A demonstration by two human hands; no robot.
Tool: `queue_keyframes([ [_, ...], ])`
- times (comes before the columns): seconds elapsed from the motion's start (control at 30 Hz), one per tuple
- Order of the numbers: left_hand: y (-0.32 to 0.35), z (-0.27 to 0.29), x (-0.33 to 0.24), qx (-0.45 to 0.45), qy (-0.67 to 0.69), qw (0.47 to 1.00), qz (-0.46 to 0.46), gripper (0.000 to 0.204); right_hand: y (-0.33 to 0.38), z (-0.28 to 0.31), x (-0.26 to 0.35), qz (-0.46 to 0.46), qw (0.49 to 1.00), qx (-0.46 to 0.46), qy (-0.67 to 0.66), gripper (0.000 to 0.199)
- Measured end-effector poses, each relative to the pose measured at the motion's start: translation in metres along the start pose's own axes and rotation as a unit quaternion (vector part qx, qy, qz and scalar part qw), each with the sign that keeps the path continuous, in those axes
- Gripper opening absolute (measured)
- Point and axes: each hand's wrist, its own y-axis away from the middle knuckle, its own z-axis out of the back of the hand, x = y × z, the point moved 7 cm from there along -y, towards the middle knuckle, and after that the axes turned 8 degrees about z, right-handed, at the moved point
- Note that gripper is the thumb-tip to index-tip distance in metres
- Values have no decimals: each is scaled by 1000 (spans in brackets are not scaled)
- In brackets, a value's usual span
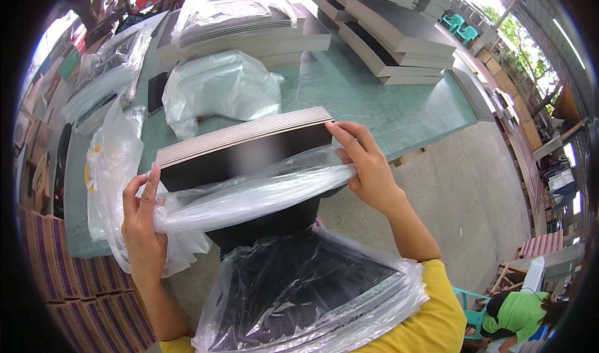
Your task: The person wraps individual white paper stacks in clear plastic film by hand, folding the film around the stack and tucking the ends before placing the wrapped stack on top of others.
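Observation:
A stack of thin black boards with pale edges point(293, 142) stands tilted in front of me at the table's near side. Gathered across its lower part is a clear plastic bag point(262, 211), with the boards' upper edges showing above it. My left hand point(142, 219) grips the bag's left end, fingertips against the stack's left corner. At the other end, my right hand point(369, 166) pinches the bag, its index finger touching the stack's upper right corner. Another sheet of clear plastic point(312, 284) lies over my front and lap.
The green table point(399, 119) bears a plastic-wrapped bundle point(221, 82), board stacks at the back point(249, 44) and right point(405, 35), and loose plastic bags point(118, 159) at left. Cardboard boxes point(93, 290) are piled lower left. A person in green point(518, 315) sits lower right.

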Motion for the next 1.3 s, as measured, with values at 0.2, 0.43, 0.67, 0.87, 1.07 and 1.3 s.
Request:
queue_keyframes([
  [0.2,17,20,-6,-71,-19,996,-53,48,4,7,4,36,998,-41,38,64],
  [0.43,18,36,-20,-89,73,991,-69,23,11,35,10,34,993,-113,-3,46],
  [0.67,20,37,4,34,261,964,-51,17,25,24,-16,-95,847,34,-522,22],
  [0.87,50,4,49,202,533,808,153,19,64,-39,-38,-183,730,187,-631,30],
  [1.07,124,-148,123,429,417,740,307,25,194,-190,-121,-133,907,284,-282,19],
  [1.3,186,-218,192,418,301,791,331,25,204,-222,-110,-350,883,224,-217,25],
])
